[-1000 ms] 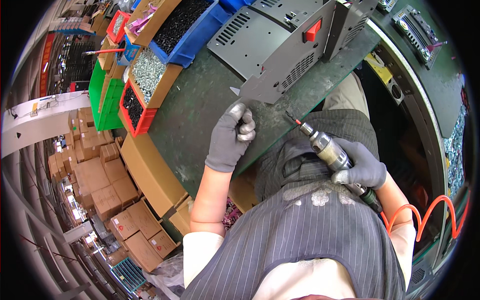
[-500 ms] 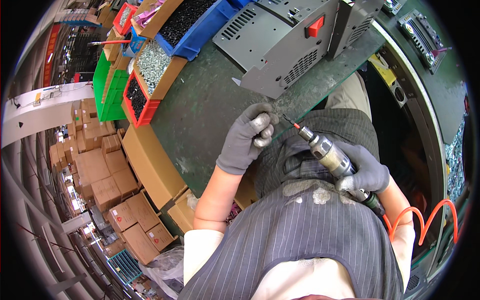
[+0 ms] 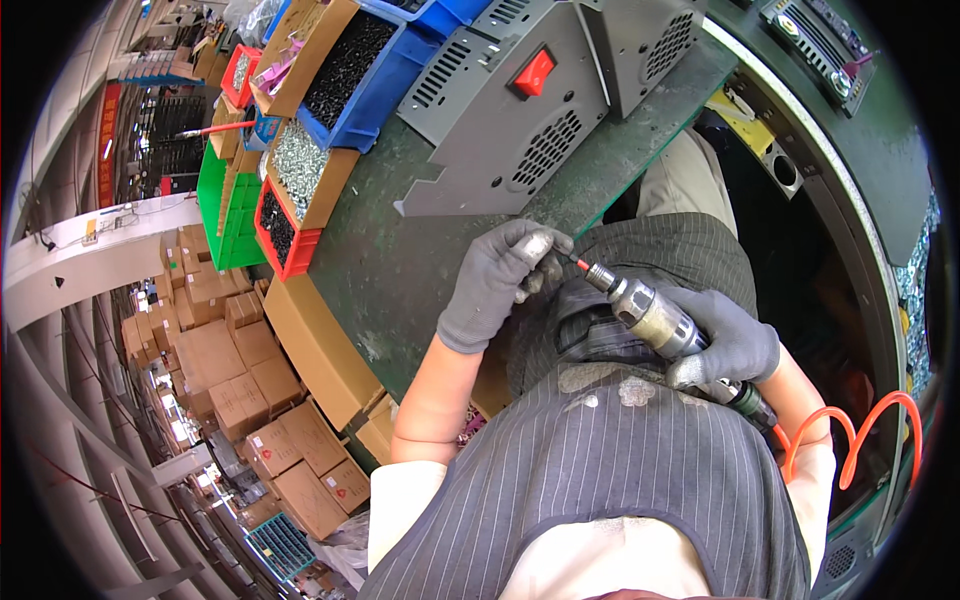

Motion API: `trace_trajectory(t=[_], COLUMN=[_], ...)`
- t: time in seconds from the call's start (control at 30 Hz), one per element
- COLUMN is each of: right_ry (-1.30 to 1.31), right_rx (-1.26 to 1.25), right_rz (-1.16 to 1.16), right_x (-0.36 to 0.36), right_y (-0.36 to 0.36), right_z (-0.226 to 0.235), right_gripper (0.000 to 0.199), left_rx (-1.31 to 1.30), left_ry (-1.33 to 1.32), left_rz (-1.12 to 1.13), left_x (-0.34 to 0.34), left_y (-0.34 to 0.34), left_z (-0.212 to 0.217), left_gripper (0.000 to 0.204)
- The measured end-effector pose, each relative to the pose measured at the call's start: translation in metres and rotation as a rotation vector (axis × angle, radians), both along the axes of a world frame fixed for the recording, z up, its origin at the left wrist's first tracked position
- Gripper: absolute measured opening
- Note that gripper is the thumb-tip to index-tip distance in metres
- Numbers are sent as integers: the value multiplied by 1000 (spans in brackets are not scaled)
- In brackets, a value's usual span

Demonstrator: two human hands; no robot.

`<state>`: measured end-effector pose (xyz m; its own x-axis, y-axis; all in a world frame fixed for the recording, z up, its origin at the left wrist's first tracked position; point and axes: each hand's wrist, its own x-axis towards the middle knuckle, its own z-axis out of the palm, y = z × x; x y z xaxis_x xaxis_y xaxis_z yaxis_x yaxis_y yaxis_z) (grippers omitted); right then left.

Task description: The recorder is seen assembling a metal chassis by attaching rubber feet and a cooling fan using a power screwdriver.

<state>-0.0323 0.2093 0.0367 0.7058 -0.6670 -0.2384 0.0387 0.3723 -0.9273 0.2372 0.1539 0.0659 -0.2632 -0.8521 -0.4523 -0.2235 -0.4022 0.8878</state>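
Note:
My right hand (image 3: 725,340), in a grey glove with worn pale fingertips, is wrapped round an air screwdriver (image 3: 655,318). Its slim bit (image 3: 582,264), with a red-orange sleeve, points up and left. At the bit's tip are the gloved fingers of my left hand (image 3: 500,280), pinched together. Whatever lies between those fingertips is too small or hidden to make out. Just beyond my hands, a grey metal casing (image 3: 470,175) with vent holes and a red switch (image 3: 534,73) stands on the green bench (image 3: 365,250).
Bins of small parts line the bench's left side: a blue bin (image 3: 385,85) of black screws, a cardboard box (image 3: 325,185) of silver screws and a red bin (image 3: 297,257). An orange coiled hose (image 3: 850,440) trails from the screwdriver at right. Stacked cartons (image 3: 240,375) stand at left.
My left fingertips and the screwdriver's bit have come together, where a small gap showed before. The casing and bins sit differently in the picture as the view has shifted.

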Motion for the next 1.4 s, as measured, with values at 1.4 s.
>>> trace_trajectory(t=[1.4], right_ry=[91], right_rx=[90], right_rz=[-208], right_x=[-19], right_y=[-66], right_z=[-8], right_gripper=[71], left_rx=[-357], left_ry=[-156], left_rz=[-753], left_x=[-2], left_y=[-159], left_z=[25], left_gripper=[35])
